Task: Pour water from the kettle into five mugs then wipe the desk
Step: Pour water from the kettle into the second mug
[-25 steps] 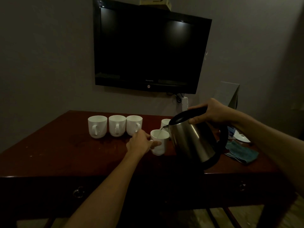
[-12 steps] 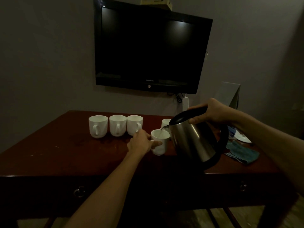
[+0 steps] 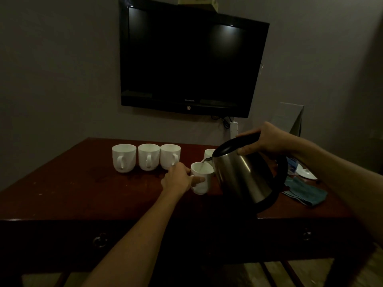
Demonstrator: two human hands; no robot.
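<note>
Two hands are working: right hand (image 3: 267, 139) is gripping the tilted kettle (image 3: 244, 175), spout over the mug (image 3: 202, 180) the left hand (image 3: 178, 179) is clasping.

television (image 3: 190, 59) | small pale brand word on lower bezel, too blurred to read; round logo beneath, illegible | up beyond both hands

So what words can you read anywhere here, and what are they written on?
TV: a small brand word on the bottom bezel, too blurred to read for sure; the round logo below it has no readable letters.
Box on top of the TV: a dark mark, too small to read.
Kettle, mugs, cloth: no words showing.
</note>
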